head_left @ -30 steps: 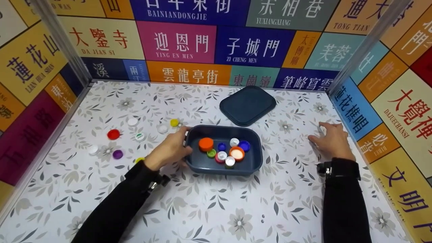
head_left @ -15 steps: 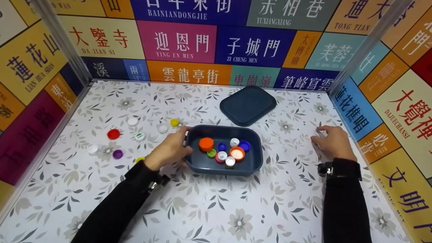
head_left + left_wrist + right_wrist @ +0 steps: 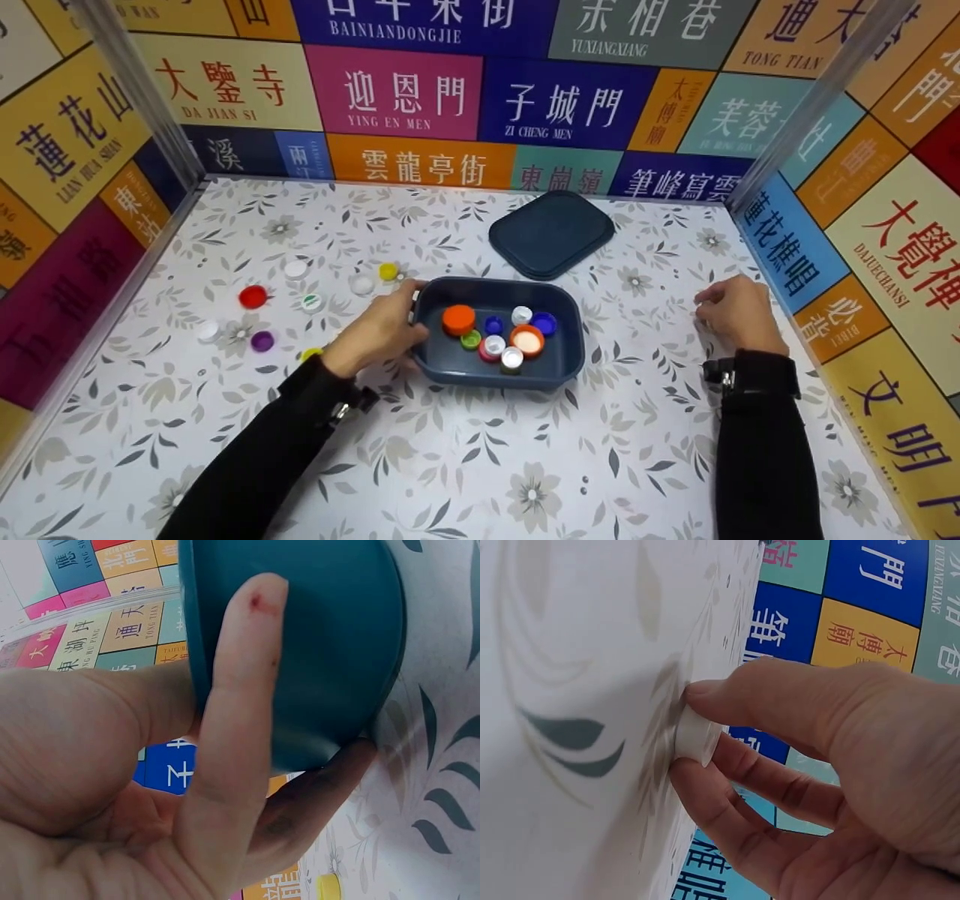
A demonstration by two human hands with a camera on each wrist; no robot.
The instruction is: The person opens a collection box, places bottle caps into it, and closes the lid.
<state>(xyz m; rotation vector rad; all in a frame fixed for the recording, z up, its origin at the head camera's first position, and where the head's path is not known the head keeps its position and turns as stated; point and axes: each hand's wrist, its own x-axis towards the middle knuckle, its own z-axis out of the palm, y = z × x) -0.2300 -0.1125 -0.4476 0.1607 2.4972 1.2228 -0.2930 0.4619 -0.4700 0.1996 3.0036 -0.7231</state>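
My left hand grips the left end of a dark blue-grey plastic box, its thumb at the rim. In the left wrist view fingers lie against the box's outer wall. Bottle caps lie inside the box: an orange cap, an orange-rimmed cap, a green cap and several blue and white ones. Over at the right, my right hand pinches a white bottle cap between thumb and fingers, right at the tabletop; the head view hides this cap behind the hand.
Left of the box, loose caps are scattered: a red cap, a purple cap, a yellow cap and several white ones. The dark lid lies behind the box. Printed panels wall the table's back and sides.
My right hand's fingers have drawn together from a spread pose and now pinch the white bottle cap. My left hand and the box stay in place.
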